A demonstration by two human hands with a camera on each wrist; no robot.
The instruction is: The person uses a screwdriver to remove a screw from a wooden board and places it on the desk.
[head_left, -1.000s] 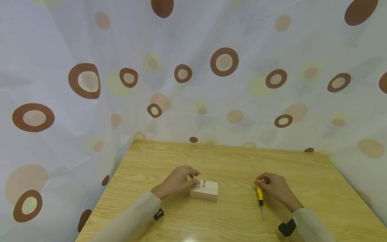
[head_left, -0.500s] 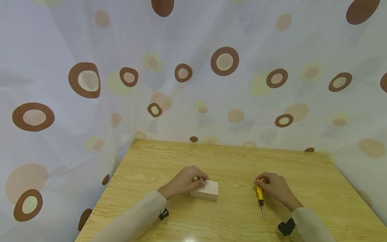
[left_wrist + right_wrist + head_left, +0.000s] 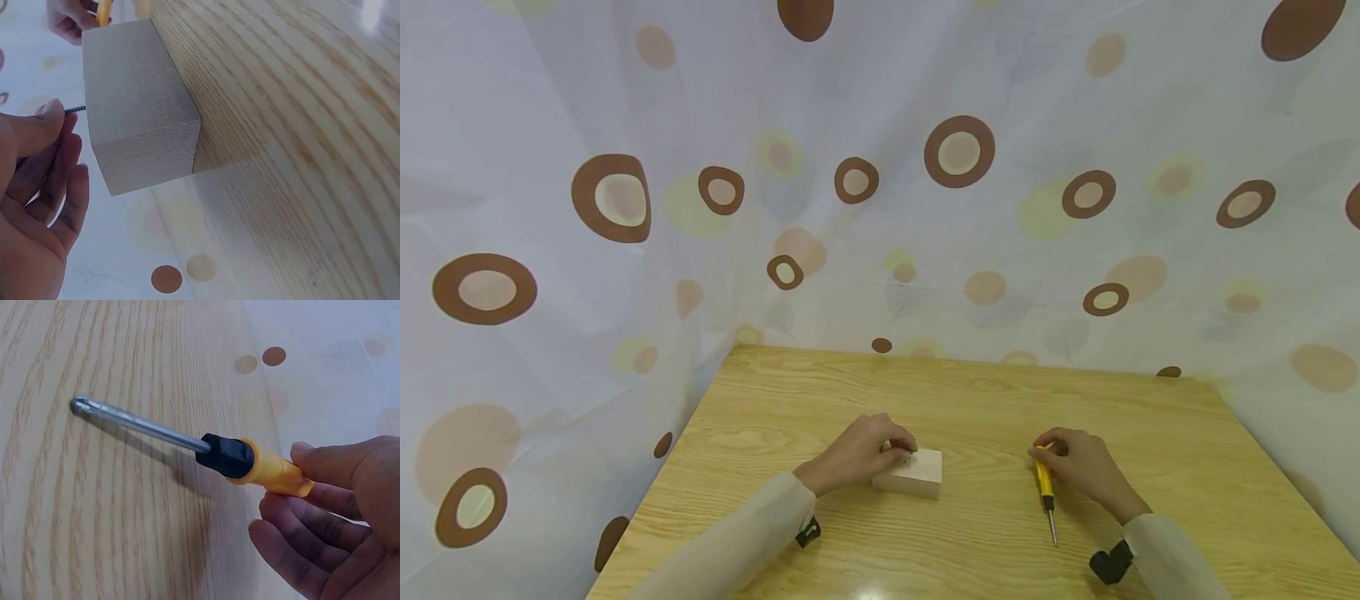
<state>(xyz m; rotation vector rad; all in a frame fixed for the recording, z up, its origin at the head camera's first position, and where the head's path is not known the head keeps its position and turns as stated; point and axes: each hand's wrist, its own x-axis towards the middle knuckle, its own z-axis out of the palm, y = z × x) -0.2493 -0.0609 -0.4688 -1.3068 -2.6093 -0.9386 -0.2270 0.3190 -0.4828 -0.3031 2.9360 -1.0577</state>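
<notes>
A pale wooden block [image 3: 917, 482] lies on the table. From its top face stands a dark threaded screw [image 3: 75, 109], its tip at the wood. My left hand [image 3: 859, 452] pinches the screw between thumb and fingers, which cover the head. In the left wrist view the left hand [image 3: 37, 181] is beside the block's top face. My right hand [image 3: 1084, 467] holds a screwdriver [image 3: 1045, 482] by the end of its yellow handle, shaft towards me. Its black collar [image 3: 226, 455] and metal cross-shaped tip [image 3: 81, 404] show in the right wrist view.
The wood-grain table [image 3: 970, 550] reaches back to a white curtain [image 3: 880, 108] with brown and yellow dots, which also hangs along both sides. Between the block and the screwdriver lies a stretch of bare tabletop.
My left hand has moved right, from beside the standing screw to pinching it. The right hand and screwdriver have hardly moved, and the block stays in place.
</notes>
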